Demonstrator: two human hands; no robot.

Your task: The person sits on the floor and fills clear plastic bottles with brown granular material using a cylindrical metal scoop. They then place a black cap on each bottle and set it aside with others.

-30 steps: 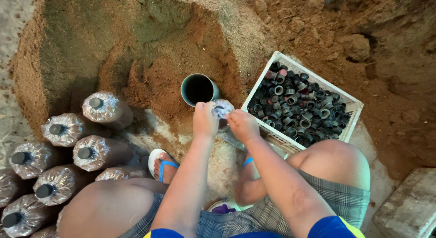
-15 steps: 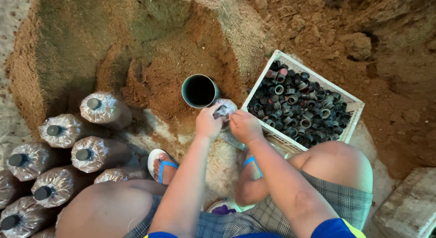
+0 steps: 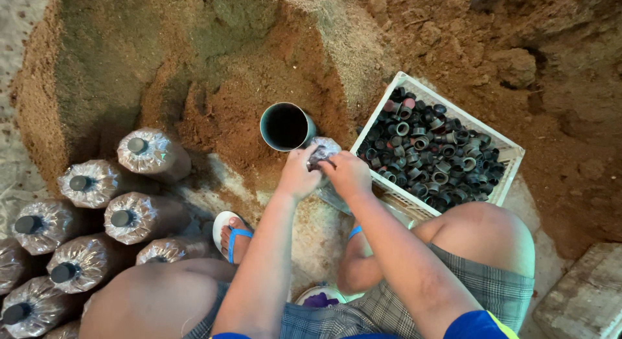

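Bag [image 3: 324,148] stands upright just right of the pipe [image 3: 286,126], its neck held between both hands. Left hand [image 3: 297,176] wraps the neck; right hand [image 3: 348,175] pinches the top, nearer the crate [image 3: 512,159] of rings.

both hands [image 3: 327,174] gripping plastic bag [image 3: 324,148], crate of rings [image 3: 435,154] beside

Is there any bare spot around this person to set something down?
Some pale ground shows between the stacked filled bags, the foot in a sandal and the pipe. It is crowded at the hands, the crate of rings and the sawdust heap.
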